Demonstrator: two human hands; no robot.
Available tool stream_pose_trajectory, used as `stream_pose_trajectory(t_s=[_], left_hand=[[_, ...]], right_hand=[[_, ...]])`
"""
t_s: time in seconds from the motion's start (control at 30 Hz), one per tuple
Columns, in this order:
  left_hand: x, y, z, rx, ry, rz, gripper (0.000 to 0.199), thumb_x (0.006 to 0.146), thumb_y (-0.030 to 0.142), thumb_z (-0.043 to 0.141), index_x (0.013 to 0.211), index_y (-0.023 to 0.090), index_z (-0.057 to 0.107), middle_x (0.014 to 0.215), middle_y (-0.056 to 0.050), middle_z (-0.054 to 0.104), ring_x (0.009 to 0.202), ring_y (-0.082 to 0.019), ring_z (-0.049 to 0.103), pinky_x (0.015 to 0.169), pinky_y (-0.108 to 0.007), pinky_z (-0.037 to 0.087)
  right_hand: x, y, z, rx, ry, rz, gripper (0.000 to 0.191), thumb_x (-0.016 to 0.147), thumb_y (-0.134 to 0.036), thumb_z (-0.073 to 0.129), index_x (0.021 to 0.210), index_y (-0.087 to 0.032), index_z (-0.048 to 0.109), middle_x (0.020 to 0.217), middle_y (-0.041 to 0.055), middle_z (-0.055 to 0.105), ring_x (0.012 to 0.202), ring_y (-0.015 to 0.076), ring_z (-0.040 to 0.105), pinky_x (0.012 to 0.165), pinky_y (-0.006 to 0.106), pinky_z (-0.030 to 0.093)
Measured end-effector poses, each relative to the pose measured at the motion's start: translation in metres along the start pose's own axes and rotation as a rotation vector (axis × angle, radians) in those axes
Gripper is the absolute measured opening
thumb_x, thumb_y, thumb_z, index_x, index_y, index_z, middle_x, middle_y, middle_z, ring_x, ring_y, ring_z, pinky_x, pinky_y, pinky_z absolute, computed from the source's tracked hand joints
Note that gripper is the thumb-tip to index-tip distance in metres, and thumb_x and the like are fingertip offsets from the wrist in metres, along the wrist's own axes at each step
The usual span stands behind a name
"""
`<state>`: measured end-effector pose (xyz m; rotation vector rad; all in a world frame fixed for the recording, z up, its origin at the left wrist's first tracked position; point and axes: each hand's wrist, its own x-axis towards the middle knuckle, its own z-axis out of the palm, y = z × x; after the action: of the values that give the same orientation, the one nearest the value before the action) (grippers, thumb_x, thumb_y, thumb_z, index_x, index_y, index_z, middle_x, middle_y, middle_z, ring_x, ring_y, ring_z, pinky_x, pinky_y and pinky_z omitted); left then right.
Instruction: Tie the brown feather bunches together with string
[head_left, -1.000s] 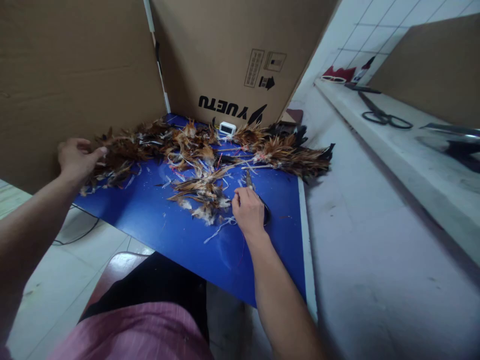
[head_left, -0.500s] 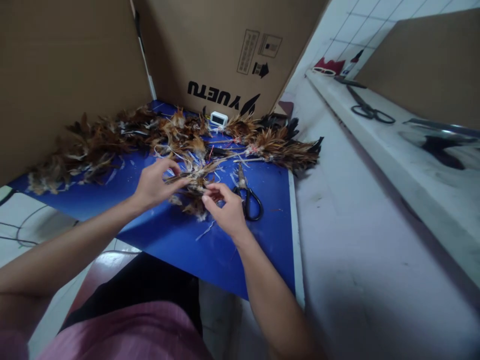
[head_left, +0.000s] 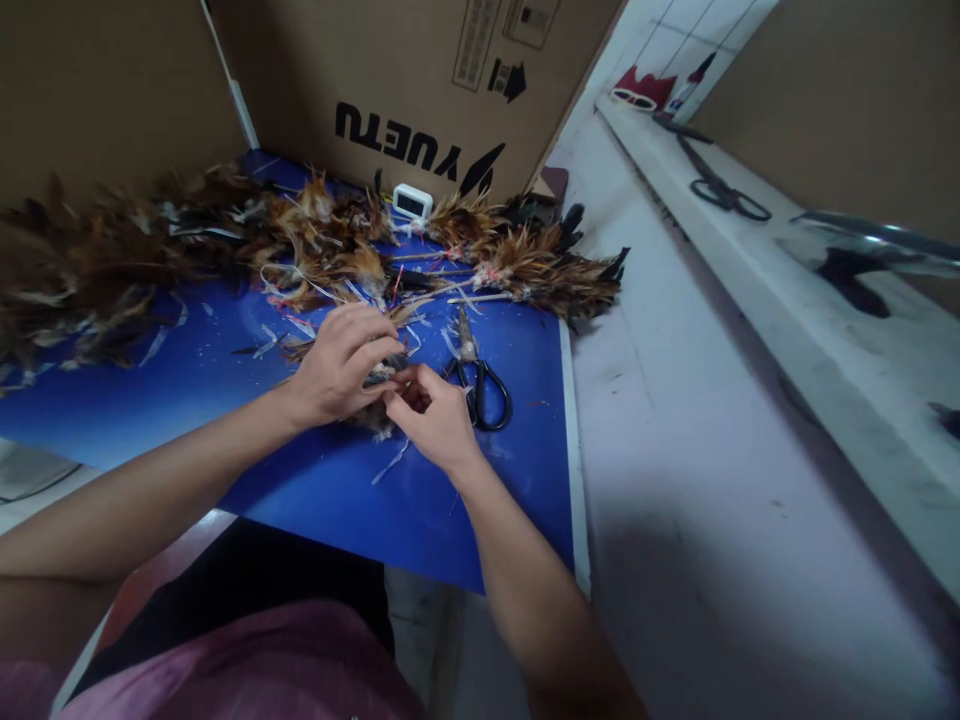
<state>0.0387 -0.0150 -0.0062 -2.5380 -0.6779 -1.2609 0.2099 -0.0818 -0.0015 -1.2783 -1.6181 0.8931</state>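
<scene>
My left hand (head_left: 346,362) is closed over a small bundle of brown feathers (head_left: 373,422) above the blue board (head_left: 315,500). Thumb and fingers of my right hand (head_left: 439,415) pinch at the same bundle, almost touching the left fingertips. Most of the bundle is hidden behind the hands. Just right of my right hand lies a pair of black-handled scissors (head_left: 478,375), blades pointing away from me. Thin strips of white tie (head_left: 390,465) and feather stalks (head_left: 431,295) are scattered around.
Brown feather bunches (head_left: 217,215) line the board's back, with more (head_left: 555,265) at the right. Behind them stands a cardboard box (head_left: 405,60), a small white digital device (head_left: 412,202) before it. A ledge (head_left: 720,230) on the right carries other scissors (head_left: 727,195).
My left hand has shifted over the bundle, its fingers curling in close to my right fingertips. The right hand still pinches there. The whole view has tilted slightly downward.
</scene>
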Motion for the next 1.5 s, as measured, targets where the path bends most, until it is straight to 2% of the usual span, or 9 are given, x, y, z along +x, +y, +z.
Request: stream_pose_trajectory(t_s=[0.13, 0.3, 0.47, 0.57, 0.77, 0.97, 1.23, 1.37, 1.5], left_hand=[[-0.007, -0.002, 0.003, 0.003, -0.033, 0.077, 0.033, 0.081, 0.032, 0.070, 0.111, 0.031, 0.055, 0.118, -0.004, 0.063, 0.115, -0.025, 0.057, 0.103, -0.055, 0.043], [-0.013, -0.001, 0.001, -0.050, -0.024, 0.147, 0.039, 0.083, 0.020, 0.065, 0.117, 0.034, 0.053, 0.124, -0.003, 0.062, 0.124, -0.024, 0.052, 0.106, -0.056, 0.042], [-0.010, 0.002, -0.005, -0.053, -0.015, 0.159, 0.042, 0.083, 0.019, 0.066, 0.118, 0.036, 0.052, 0.125, -0.002, 0.062, 0.127, -0.024, 0.051, 0.107, -0.057, 0.042], [-0.008, 0.005, -0.008, -0.023, -0.001, 0.187, 0.040, 0.084, 0.017, 0.064, 0.117, 0.035, 0.052, 0.126, -0.001, 0.062, 0.128, -0.023, 0.050, 0.106, -0.056, 0.044], [-0.001, 0.010, -0.012, 0.034, 0.033, 0.254, 0.033, 0.085, 0.018, 0.064, 0.113, 0.032, 0.053, 0.126, 0.000, 0.061, 0.132, -0.021, 0.046, 0.109, -0.052, 0.043], [-0.002, 0.012, -0.011, 0.071, 0.051, 0.336, 0.042, 0.080, 0.020, 0.070, 0.116, 0.032, 0.054, 0.133, -0.003, 0.056, 0.137, -0.027, 0.041, 0.111, -0.057, 0.038], [-0.006, 0.010, -0.011, 0.007, 0.002, 0.297, 0.051, 0.081, 0.019, 0.068, 0.123, 0.043, 0.053, 0.142, 0.006, 0.052, 0.144, -0.024, 0.031, 0.117, -0.055, 0.028], [-0.006, 0.009, -0.011, -0.028, 0.019, 0.307, 0.050, 0.080, 0.015, 0.068, 0.121, 0.042, 0.057, 0.140, 0.005, 0.054, 0.144, -0.024, 0.030, 0.118, -0.054, 0.026], [-0.007, 0.005, -0.010, -0.044, 0.036, 0.308, 0.048, 0.082, 0.019, 0.066, 0.121, 0.046, 0.056, 0.137, 0.006, 0.056, 0.143, -0.024, 0.033, 0.117, -0.055, 0.027]], right_hand=[[0.000, 0.000, 0.000, -0.021, -0.035, 0.032, 0.006, 0.074, -0.024, 0.060, 0.079, -0.021, 0.058, 0.061, -0.0066, 0.057, 0.053, 0.0097, 0.052, 0.056, 0.023, 0.043], [-0.002, 0.001, 0.002, -0.096, -0.062, 0.042, 0.018, 0.074, -0.035, 0.066, 0.078, -0.020, 0.056, 0.065, -0.0039, 0.061, 0.056, 0.0112, 0.056, 0.057, 0.024, 0.044], [-0.003, -0.001, 0.002, -0.114, -0.082, 0.026, 0.008, 0.076, -0.025, 0.060, 0.075, -0.021, 0.052, 0.061, -0.0055, 0.059, 0.052, 0.0092, 0.054, 0.053, 0.022, 0.043], [-0.004, -0.003, 0.001, -0.148, -0.080, 0.011, 0.012, 0.075, -0.027, 0.063, 0.073, -0.021, 0.053, 0.058, -0.0058, 0.058, 0.050, 0.0089, 0.053, 0.052, 0.021, 0.042], [-0.006, -0.006, -0.001, -0.181, -0.103, -0.021, 0.007, 0.078, -0.025, 0.062, 0.083, -0.020, 0.063, 0.077, 0.0004, 0.070, 0.068, 0.0139, 0.065, 0.063, 0.025, 0.050], [-0.006, -0.007, -0.003, -0.245, -0.129, -0.095, 0.013, 0.078, -0.029, 0.066, 0.089, -0.025, 0.062, 0.084, 0.0006, 0.073, 0.076, 0.0198, 0.072, 0.066, 0.031, 0.054], [-0.008, -0.002, -0.002, -0.341, -0.153, -0.160, 0.015, 0.081, -0.030, 0.061, 0.096, -0.029, 0.061, 0.091, -0.0012, 0.073, 0.084, 0.0208, 0.072, 0.071, 0.032, 0.055], [-0.008, -0.003, -0.002, -0.419, -0.181, -0.142, 0.012, 0.082, -0.034, 0.060, 0.088, -0.024, 0.061, 0.085, 0.0003, 0.073, 0.078, 0.0197, 0.071, 0.067, 0.030, 0.052], [-0.007, -0.006, -0.003, -0.393, -0.189, -0.134, 0.016, 0.080, -0.029, 0.060, 0.094, -0.021, 0.060, 0.088, 0.0023, 0.074, 0.083, 0.0194, 0.071, 0.070, 0.029, 0.051]])
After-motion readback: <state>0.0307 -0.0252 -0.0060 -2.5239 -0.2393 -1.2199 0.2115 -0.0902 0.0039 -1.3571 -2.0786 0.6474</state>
